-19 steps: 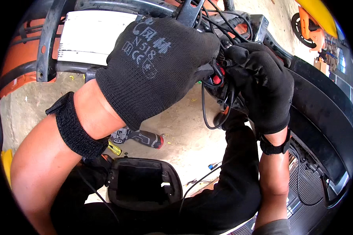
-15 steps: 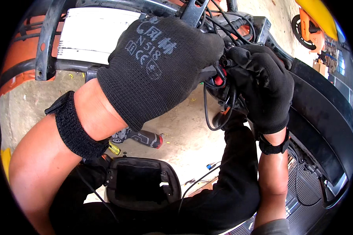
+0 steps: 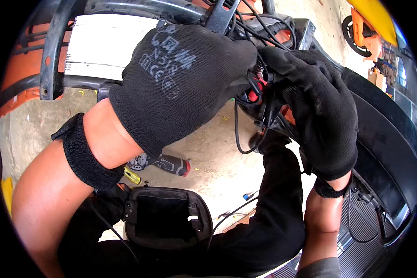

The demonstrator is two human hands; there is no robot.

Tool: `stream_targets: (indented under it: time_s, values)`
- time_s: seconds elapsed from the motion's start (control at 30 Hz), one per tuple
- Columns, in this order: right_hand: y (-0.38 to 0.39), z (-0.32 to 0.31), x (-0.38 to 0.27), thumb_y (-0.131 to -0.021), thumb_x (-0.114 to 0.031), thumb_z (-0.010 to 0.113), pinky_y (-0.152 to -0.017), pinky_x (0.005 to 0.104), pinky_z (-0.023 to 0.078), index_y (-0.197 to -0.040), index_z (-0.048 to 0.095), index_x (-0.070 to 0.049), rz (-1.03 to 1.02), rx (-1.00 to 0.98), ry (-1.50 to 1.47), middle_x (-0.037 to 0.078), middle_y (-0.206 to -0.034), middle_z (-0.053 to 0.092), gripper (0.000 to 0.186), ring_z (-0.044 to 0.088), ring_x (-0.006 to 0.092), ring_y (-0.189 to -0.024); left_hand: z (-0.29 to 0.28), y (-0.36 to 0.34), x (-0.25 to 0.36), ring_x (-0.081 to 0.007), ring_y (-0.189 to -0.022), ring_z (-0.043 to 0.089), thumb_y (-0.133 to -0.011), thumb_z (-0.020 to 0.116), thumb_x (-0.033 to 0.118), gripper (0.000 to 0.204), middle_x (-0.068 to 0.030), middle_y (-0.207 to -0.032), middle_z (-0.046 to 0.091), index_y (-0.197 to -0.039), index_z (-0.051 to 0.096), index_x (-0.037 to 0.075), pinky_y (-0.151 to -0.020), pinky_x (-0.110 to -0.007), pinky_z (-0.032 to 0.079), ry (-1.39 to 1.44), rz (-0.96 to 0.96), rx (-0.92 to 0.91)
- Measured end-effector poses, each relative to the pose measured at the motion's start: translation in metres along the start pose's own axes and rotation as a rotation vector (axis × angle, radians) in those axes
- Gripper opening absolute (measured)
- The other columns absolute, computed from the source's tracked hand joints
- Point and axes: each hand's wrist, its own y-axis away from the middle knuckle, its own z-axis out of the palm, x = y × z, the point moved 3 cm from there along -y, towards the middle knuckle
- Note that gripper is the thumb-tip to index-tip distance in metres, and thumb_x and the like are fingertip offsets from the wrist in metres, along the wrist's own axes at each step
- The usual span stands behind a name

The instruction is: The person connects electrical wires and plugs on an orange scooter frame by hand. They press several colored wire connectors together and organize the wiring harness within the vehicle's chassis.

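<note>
Both my hands wear black knitted gloves. My left hand [image 3: 185, 78] is closed, thumb and forefinger pinching at a bunch of black cables [image 3: 266, 30] on the metal frame. Close by, my right hand [image 3: 319, 102] curls its fingers in from the right at the same wiring; what lies under its fingertips is hidden. Between the hands show a red part [image 3: 255, 91] and small black connector ends. A thin black cable loop [image 3: 237, 132] hangs below them.
A white ribbed panel [image 3: 109, 44] sits on the dark tube frame [image 3: 53, 51]. On the floor lie a grey power tool [image 3: 169, 164] and a yellow-handled tool [image 3: 132, 175]. An open black bin-like housing [image 3: 169, 192] stands near my legs. Black curved bodywork [image 3: 384, 125] is at right.
My right hand has turned and come slightly nearer and to the right, its fingers straighter. My left hand shifted slightly left and stays pinched. The view also moved slightly.
</note>
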Motion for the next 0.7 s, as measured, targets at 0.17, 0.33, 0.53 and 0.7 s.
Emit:
stream_targets:
  time_s: [0.17,0.33,0.53,0.7]
  values:
    - [-0.013,0.005,0.001,-0.092,0.003,0.060,-0.086,0.0297,0.053,-0.117,0.067,-0.003,-0.073,0.068,0.001,0.010,-0.109,0.069,0.026,0.068,0.0188,-0.095,-0.006,0.001,0.001,-0.0324,-0.068,0.067,-0.084,0.073,0.019,0.021,-0.0137,-0.078,0.069,-0.101,0.068,0.008,-0.066,-0.039,0.053,-0.041,0.006,-0.012]
    - [-0.018,-0.003,0.015,-0.098,-0.002,0.058,-0.080,0.0263,0.054,-0.115,0.065,-0.001,0.008,0.184,-0.391,0.008,-0.109,0.069,0.019,0.067,0.0145,-0.091,-0.005,-0.007,0.005,-0.0314,-0.070,0.068,-0.085,0.073,0.018,0.018,-0.0137,-0.082,0.069,-0.099,0.069,0.008,-0.065,-0.038,0.053,-0.003,-0.001,-0.049]
    - [-0.014,0.008,0.022,-0.086,0.002,0.068,-0.081,0.0284,0.054,-0.112,0.069,-0.003,-0.062,0.049,0.085,0.009,-0.100,0.071,0.026,0.070,0.0168,-0.090,-0.003,0.000,0.002,-0.0303,-0.071,0.068,-0.085,0.072,0.016,0.014,-0.0131,-0.084,0.069,-0.096,0.069,0.008,-0.065,-0.037,0.053,0.014,-0.034,-0.080]
    - [0.001,0.008,0.029,-0.078,0.005,0.069,-0.081,0.0326,0.054,-0.106,0.070,-0.003,-0.106,0.035,0.130,0.013,-0.098,0.071,0.029,0.071,0.0265,-0.092,-0.001,-0.002,0.002,-0.0294,-0.071,0.068,-0.085,0.072,0.015,0.013,-0.0118,-0.082,0.068,-0.094,0.069,0.008,-0.065,-0.037,0.053,0.030,-0.016,-0.051]
